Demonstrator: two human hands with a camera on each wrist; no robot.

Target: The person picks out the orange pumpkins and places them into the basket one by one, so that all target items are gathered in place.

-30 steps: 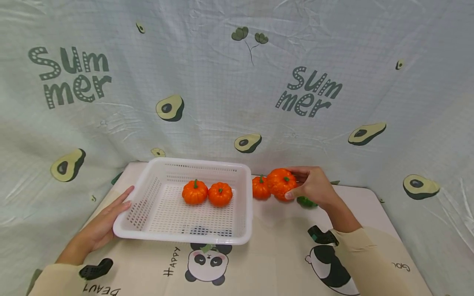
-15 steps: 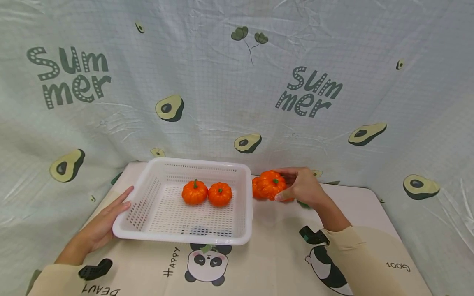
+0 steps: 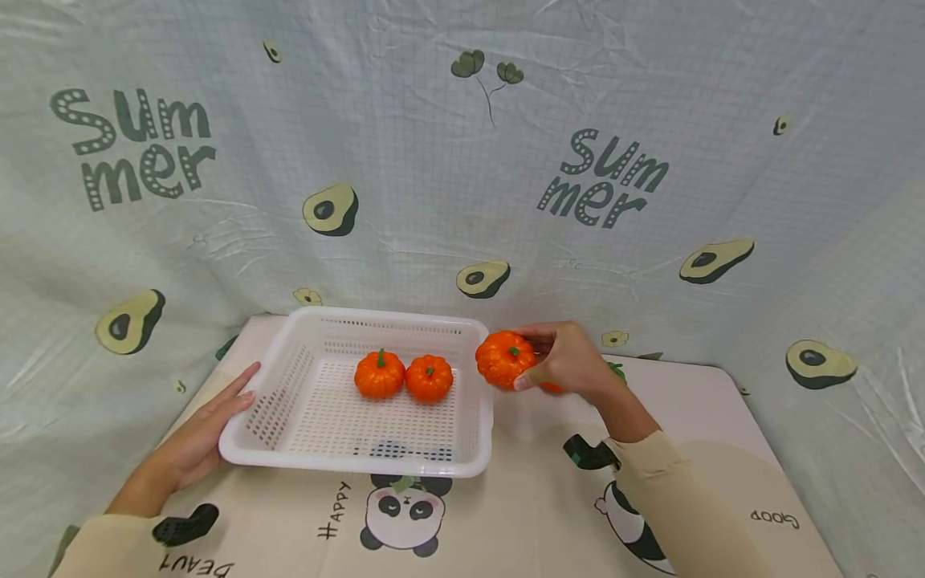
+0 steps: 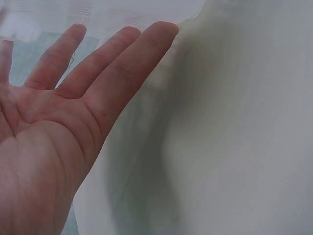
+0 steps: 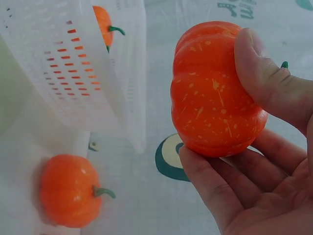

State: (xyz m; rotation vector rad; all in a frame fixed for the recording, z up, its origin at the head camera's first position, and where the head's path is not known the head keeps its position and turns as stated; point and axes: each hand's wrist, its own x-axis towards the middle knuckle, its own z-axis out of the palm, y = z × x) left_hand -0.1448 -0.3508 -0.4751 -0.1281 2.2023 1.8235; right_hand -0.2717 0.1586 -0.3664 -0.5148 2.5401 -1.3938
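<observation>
My right hand (image 3: 567, 361) holds a small orange pumpkin (image 3: 504, 360) beside the right rim of a white perforated plastic basket (image 3: 361, 464). In the right wrist view, the thumb lies on one side of that pumpkin (image 5: 215, 93) and the fingers are on the other. Inside the basket sit two more orange pumpkins, one on the left (image 3: 380, 375) and one on the right (image 3: 429, 379), side by side. My left hand (image 3: 195, 437) rests with straight fingers along the basket's left side; the left wrist view shows its fingertips (image 4: 164, 29) at the basket's wall.
On the table, right of the basket, another pumpkin (image 5: 71, 191) stands, mostly hidden in the head view. A green item (image 3: 617, 370) shows behind my right forearm, largely covered. A patterned cloth (image 3: 405, 160) hangs behind the table.
My right hand has carried the pumpkin leftward, from above the table to the basket's right rim. The left hand and basket have stayed put.
</observation>
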